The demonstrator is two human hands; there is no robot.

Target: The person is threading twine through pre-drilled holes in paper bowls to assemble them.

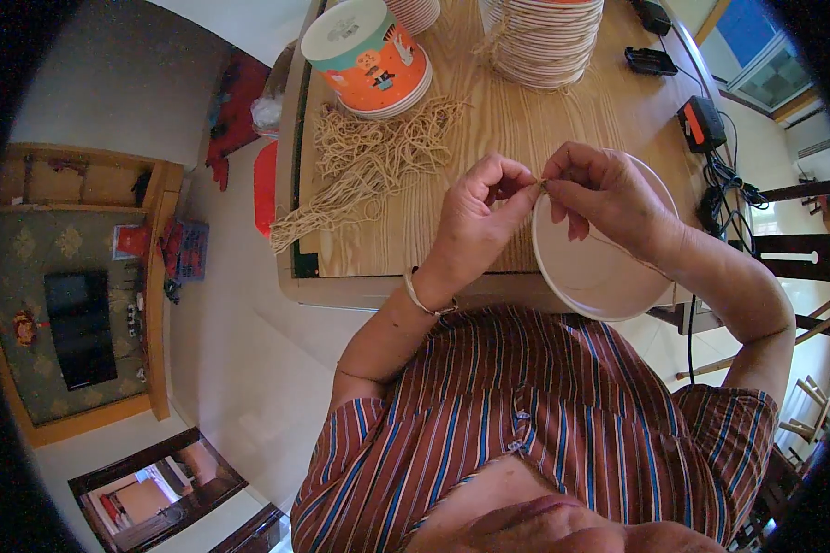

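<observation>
Above a wood-grained bench (489, 120), near its front edge, the left hand (489, 207) and right hand (618, 203) are held almost fingertip to fingertip. In each grip, thumb and finger are pressed together on what seems to be beige twine (541, 185), too small to be made out fully. The twine is held between both grips, beside the left rim of an open white paper tub (599, 281). The bench's front edge is overlapped by this tub, which lies beneath the right hand, the nearer one. Leftward, a tangled cord pile (369, 152) is stretched from the front left corner toward an upturned orange printed tub (369, 78).
</observation>
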